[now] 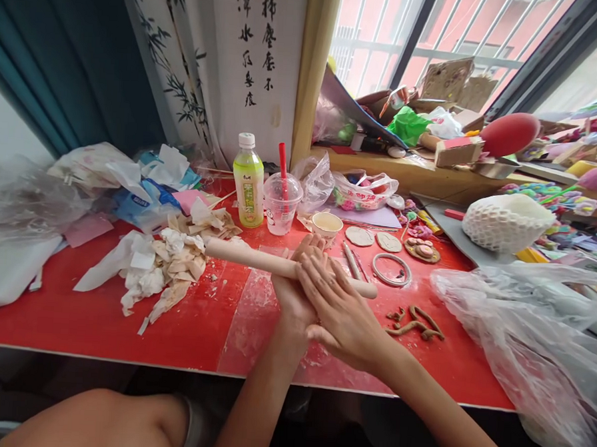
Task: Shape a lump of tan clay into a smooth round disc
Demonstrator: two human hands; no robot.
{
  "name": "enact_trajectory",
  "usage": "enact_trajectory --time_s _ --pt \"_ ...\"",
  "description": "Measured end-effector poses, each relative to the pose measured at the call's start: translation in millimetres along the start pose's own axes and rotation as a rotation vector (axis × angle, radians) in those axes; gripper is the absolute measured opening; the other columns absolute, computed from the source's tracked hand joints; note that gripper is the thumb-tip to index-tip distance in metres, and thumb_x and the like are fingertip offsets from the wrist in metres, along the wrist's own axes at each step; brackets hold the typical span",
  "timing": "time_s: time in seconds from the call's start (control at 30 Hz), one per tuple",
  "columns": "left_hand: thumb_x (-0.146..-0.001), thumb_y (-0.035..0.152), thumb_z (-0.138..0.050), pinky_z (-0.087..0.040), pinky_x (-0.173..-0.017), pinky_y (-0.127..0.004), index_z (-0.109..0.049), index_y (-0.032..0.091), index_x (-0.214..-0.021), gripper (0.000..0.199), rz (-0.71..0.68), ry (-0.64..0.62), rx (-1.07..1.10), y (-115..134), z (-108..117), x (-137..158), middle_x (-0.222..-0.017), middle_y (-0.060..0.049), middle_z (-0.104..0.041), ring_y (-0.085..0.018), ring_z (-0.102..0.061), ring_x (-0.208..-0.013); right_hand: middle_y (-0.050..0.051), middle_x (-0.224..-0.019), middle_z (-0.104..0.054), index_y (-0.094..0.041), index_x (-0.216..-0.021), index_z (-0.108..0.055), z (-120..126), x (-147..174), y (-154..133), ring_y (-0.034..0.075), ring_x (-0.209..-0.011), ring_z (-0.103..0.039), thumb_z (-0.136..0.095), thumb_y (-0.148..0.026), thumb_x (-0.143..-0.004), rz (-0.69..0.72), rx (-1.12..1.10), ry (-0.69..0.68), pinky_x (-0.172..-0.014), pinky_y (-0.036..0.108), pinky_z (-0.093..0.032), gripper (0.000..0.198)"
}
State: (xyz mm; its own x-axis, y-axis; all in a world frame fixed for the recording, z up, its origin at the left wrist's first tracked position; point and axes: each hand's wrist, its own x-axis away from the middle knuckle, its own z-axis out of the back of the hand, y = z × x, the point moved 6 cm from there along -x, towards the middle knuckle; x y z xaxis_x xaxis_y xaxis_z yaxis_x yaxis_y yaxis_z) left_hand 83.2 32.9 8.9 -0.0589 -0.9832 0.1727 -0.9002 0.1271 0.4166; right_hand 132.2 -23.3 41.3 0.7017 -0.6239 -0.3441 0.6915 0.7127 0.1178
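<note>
A pale wooden rolling pin is sandwiched between my palms above the red table. My left hand lies underneath, palm up, and supports the pin. Flat across the top rests my right hand, fingers stretched and pressing on it. Below is a clear plastic sheet with whitish smears. Brown clay strips lie to the right. Beyond my hands are two pale flat discs, a ring, a pen-like tool and a brown disc with raised pieces.
Crumpled tissues and plastic bags are heaped on the left. A green drink bottle, a plastic cup with a red straw and a small bowl stand behind. A clear bag hangs over the right front edge.
</note>
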Motion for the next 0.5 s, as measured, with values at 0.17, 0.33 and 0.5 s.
enact_trajectory --time_s 0.17,0.33,0.5 --pt "-0.085 0.031 -0.039 -0.046 -0.080 -0.025 -0.066 0.014 -0.079 0.032 0.055 0.074 0.106 1 2 3 -0.073 -0.007 -0.065 -0.018 -0.063 -0.088 0.011 -0.154 -0.003 -0.013 -0.146 0.012 15 -28 43 0.023 -0.143 -0.004 -0.007 -0.061 -0.089 -0.193 0.069 0.100 -0.115 0.050 -0.011 0.077" --pt "-0.086 0.038 -0.034 -0.045 -0.086 -0.030 -0.066 0.014 -0.092 0.040 0.071 0.044 0.119 -5 2 2 -0.088 -0.010 -0.067 -0.022 -0.060 -0.102 0.012 -0.154 -0.003 -0.009 -0.147 0.009 3 -17 27 0.023 -0.143 -0.001 -0.006 -0.066 -0.086 -0.181 0.021 0.063 -0.116 0.046 -0.011 0.085" --pt "-0.087 0.033 -0.036 -0.046 -0.084 -0.028 -0.066 0.020 -0.087 0.033 0.090 0.038 0.159 -10 1 0 -0.086 -0.007 -0.067 -0.021 -0.060 -0.104 0.012 -0.153 -0.010 -0.006 -0.147 -0.003 -2 -6 4 0.023 -0.143 -0.003 -0.010 -0.066 -0.087 -0.068 0.050 0.045 -0.117 0.047 -0.006 0.085"
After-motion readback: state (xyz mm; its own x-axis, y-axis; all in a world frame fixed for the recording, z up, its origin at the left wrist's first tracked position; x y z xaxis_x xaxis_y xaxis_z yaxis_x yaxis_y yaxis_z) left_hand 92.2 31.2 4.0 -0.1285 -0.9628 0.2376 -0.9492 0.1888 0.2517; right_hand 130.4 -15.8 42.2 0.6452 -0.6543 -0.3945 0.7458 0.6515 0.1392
